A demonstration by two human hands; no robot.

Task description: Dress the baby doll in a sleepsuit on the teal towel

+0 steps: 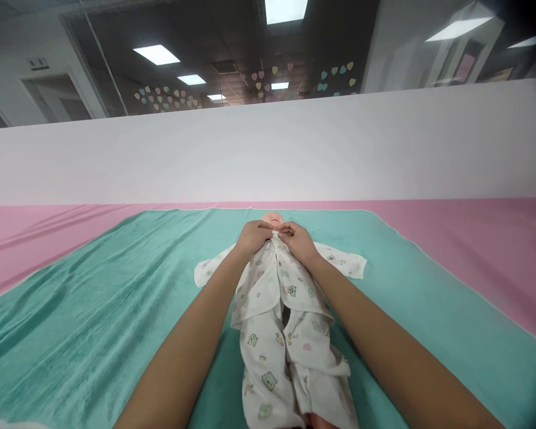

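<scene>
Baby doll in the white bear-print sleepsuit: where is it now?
Head view, centre: the baby doll lies face-up on the teal plush blanket, head away from the camera, with the left hand and right hand at its collar.

Both forearms outstretched, left hand (252, 237) and right hand (298, 241) side by side, fingers seemingly pinched.

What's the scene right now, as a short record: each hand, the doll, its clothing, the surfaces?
left hand: at the romper's collar, fingers pinching the fabric
right hand: at the same collar, meeting the left hand
doll: on its back, head away from the camera
romper: white, animal print, sleeves spread, front flaps gaping lower down
teal blanket: under the doll, spread flat
pink sheet: beneath the blanket
white wall: behind
</scene>
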